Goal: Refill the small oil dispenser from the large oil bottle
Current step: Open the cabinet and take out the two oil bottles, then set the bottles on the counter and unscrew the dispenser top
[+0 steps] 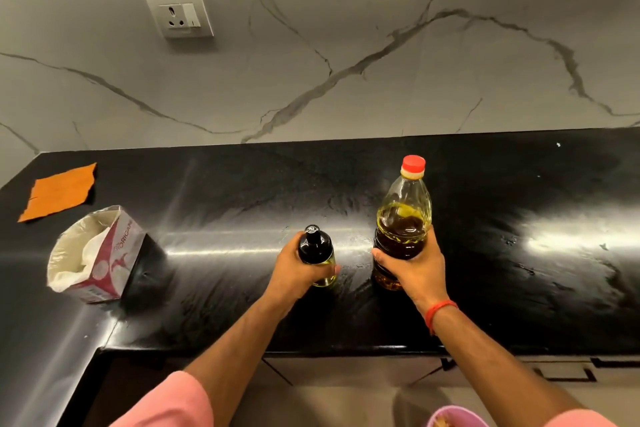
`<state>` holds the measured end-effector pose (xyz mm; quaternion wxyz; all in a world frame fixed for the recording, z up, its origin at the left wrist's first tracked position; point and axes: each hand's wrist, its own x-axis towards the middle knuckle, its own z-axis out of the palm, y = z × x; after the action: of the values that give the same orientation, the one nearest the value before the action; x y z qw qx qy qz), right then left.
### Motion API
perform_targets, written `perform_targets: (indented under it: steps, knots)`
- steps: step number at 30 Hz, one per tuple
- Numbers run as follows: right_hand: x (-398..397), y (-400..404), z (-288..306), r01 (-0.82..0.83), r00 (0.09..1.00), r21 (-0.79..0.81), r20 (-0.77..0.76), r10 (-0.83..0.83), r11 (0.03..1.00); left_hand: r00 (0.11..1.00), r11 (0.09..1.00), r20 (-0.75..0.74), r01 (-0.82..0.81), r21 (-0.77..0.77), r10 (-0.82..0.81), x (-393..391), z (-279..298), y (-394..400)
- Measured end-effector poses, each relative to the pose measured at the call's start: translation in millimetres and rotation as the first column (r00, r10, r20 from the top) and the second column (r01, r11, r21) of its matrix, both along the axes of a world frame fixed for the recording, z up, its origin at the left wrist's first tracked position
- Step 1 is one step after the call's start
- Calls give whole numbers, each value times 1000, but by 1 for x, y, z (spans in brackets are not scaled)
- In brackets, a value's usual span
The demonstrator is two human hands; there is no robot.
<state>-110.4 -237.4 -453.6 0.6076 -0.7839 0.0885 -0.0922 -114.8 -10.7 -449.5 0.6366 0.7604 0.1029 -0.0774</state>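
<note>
Oil dispenser [317,255], one small dark bottle, stands upright on the black counter [485,218], gripped by the left hand [294,274]. Just beside it, one large oil bottle [401,222] with a red cap [413,164] is clasped by the right hand [415,267]. Leftward sit one tissue box [100,253], apparently open, and one orange cloth [59,191].

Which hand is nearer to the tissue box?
Left. The left hand grips the small oil dispenser, right of the tissue box; the right hand grips the large oil bottle, farther right.
</note>
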Motion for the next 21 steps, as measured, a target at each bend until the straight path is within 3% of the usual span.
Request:
perform_targets:
  steps: [14,18,21]
  knots:
    - [-5,-8,-14,-34,999,-15,0,34,999,993,994,120,-5,113,-9,-1,-18,-5]
    - [-12,-12,-13,-84,996,25,-17,84,996,994,990,92,49,132,-61,-3,-14,-5]
    - [-30,-13,-17,9,1000,37,2,-9,999,992,981,53,104,164,-114,-6,-9,3]
